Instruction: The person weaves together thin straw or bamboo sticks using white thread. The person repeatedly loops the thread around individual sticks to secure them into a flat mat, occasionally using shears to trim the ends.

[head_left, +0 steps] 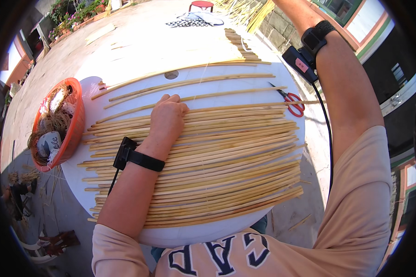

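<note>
My left hand (pixel 168 115) rests at the far edge of a row of long, pale yellow plant stalks (pixel 217 159) laid side by side on a white oval tabletop (pixel 185 236). Its fingers are curled and closed; what they grip, if anything, is hidden. Just beyond the hand lie a few separate stalks (pixel 203 81), spaced apart. A faint thin thread (pixel 206 69) crosses them. My right forearm (pixel 346 87) stretches up past the table's right side, and the hand itself is beyond the top edge. Scissors with red handles (pixel 294 105) lie at the table's right edge.
An orange plastic basket (pixel 78 117) holding twine and white bundles stands at the table's left edge. More stalks (pixel 240 44) lie at the far end. Farther off are a red stool (pixel 201 5), piled cloth (pixel 195 19) and a block wall (pixel 275 30). Cables hang from both wrist devices.
</note>
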